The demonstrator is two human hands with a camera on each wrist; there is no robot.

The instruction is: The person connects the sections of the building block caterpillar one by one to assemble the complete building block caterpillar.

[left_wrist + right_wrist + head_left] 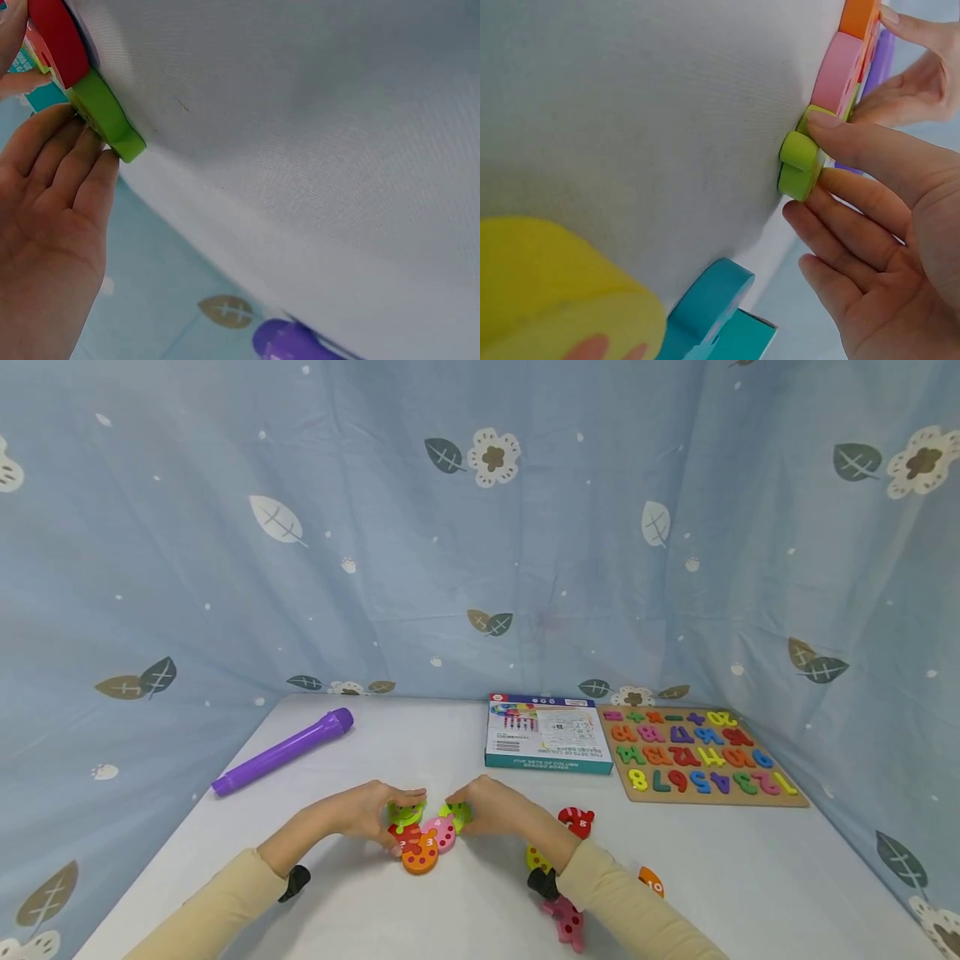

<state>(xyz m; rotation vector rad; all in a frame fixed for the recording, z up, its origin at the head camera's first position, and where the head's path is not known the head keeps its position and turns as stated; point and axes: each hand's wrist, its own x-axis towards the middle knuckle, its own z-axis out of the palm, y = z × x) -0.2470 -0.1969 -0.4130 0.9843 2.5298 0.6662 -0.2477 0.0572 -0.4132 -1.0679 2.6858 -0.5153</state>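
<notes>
A short curved row of wooden caterpillar puzzle pieces lies on the white table. It runs from a green smiling head (406, 816) through a red piece (408, 838), an orange 3 piece (420, 857) and a pink 4 piece (441, 832) to a light-green piece (799, 165). My left hand (369, 812) holds the head and red piece, fingers along the green edge (109, 116) and thumb at the red side. From the right, my right hand (491, 808) pinches the light-green piece between thumb and fingers. That piece touches or nearly touches the pink one; its number is hidden.
Right of the hands lie a red 8 piece (577, 821), a yellow piece (536, 860), a pink piece (566, 925) and an orange 10 piece (651, 882), partly behind my sleeve. Behind are a box (547, 760), a number board (637, 794) and a purple microphone-shaped stick (281, 753).
</notes>
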